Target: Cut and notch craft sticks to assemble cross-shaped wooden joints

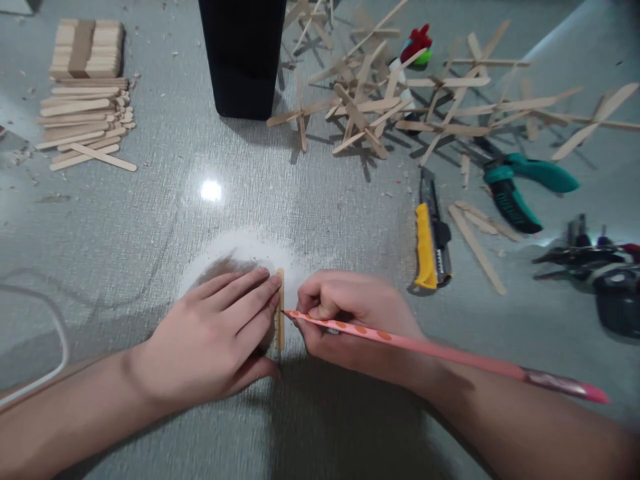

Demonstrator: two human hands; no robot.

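Note:
A craft stick (281, 313) lies on the table in front of me, pointing away from me. My left hand (215, 327) rests along its left side, the fingertips pressed against it and the thumb near its lower end. From the right, my right hand (345, 320) grips a pink pencil (410, 343) with orange spots. The pencil's dark point touches or nearly touches the stick's right edge, about midway along. Part of the stick's left edge is hidden by my left fingers.
Beyond my hands stand a black box-like object (245, 60) and several crossed-stick assemblies (360, 107). Loose craft sticks (85, 120) and a banded bundle (103, 50) lie at far left. To the right are a yellow utility knife (427, 247), green-handled pliers (510, 180) and a white cable (60, 327) at left.

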